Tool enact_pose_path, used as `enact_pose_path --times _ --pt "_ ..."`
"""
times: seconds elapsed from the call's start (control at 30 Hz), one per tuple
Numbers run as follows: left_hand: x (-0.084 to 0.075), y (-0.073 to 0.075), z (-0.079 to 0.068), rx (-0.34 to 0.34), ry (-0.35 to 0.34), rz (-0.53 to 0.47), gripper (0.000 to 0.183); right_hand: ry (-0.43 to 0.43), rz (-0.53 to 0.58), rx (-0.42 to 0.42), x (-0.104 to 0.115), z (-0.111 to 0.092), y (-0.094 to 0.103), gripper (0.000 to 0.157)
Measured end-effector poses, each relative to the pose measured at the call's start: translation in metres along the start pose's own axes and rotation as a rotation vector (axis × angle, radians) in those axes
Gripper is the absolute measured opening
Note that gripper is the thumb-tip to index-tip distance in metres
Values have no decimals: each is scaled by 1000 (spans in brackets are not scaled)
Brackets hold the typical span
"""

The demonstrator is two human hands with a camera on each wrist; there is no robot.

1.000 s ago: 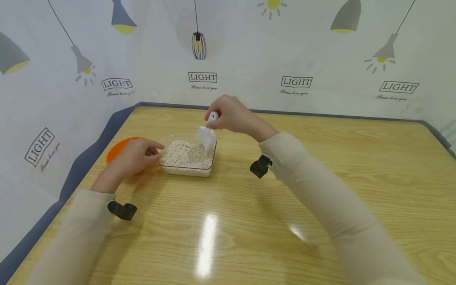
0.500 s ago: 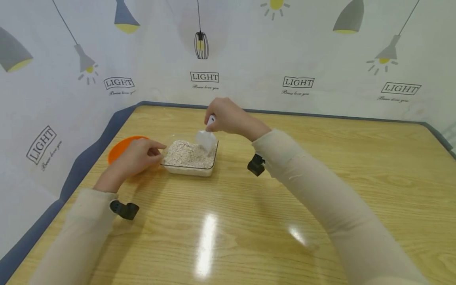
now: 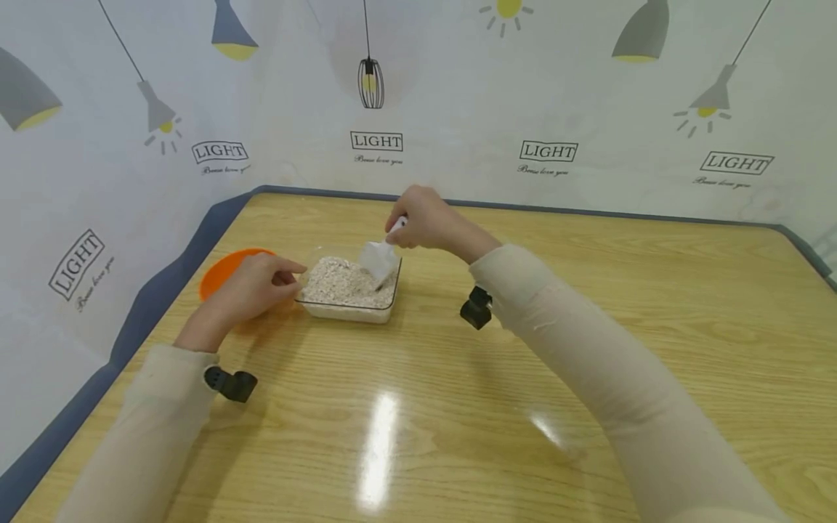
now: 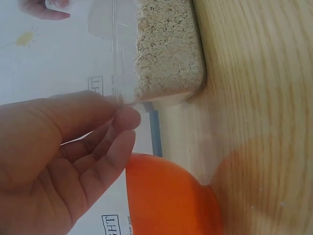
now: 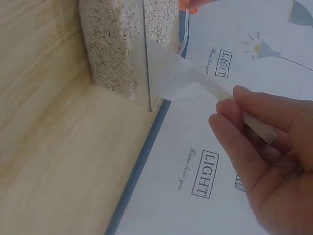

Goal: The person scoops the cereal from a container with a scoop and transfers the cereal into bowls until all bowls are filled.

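Two hands at a food container, head view with both wrist views. The transparent container (image 3: 349,314), a rectangular box with a dark line along its rim, stands left of centre in the head view, upright on the wood-grained surface (image 3: 608,305). It holds pale, oat-like flakes (image 3: 336,280), heaped toward its left side and, in the left wrist view, lying below the rim.

The right hand (image 3: 428,218), at upper centre, pinches the handle of a white scoop (image 3: 377,259) between thumb and fingers, closely gathered. The scoop slants down to the left from the hand, its lower end meeting the flakes in the right part of the container.

The left hand (image 3: 261,287) reaches in from the lower left. Its thumb and index finger are drawn together on the container's rim at a left-hand corner; the remaining fingers are bent and spaced apart, as the left wrist view shows. An orange bowl (image 3: 225,272) stands upright left of the container, partly hidden by this hand in the head view.

Each pale sleeve carries a black wrist mount, left (image 3: 230,383) and right (image 3: 476,308). Behind, a white wall (image 3: 458,80) bears printed lamps and the word "LIGHT"; a blue-grey border (image 3: 556,211) edges the surface.
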State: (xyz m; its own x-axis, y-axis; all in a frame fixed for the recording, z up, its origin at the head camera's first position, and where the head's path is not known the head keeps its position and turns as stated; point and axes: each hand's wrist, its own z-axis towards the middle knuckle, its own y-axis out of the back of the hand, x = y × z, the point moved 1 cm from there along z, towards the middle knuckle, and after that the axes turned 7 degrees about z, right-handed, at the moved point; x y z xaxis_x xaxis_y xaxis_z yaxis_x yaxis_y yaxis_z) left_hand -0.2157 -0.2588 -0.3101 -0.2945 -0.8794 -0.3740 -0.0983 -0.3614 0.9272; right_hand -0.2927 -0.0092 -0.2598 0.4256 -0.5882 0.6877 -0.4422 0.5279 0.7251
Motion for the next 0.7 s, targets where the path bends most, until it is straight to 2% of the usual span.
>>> enact_pose_path --times 0.5,0.7 --pt "-1 -1 0 9 12 1 32 -185 451 -85 -28 -2 -22 16" --pt "-1 -1 0 8 12 -6 33 -200 545 -116 -36 -3 -29 17"
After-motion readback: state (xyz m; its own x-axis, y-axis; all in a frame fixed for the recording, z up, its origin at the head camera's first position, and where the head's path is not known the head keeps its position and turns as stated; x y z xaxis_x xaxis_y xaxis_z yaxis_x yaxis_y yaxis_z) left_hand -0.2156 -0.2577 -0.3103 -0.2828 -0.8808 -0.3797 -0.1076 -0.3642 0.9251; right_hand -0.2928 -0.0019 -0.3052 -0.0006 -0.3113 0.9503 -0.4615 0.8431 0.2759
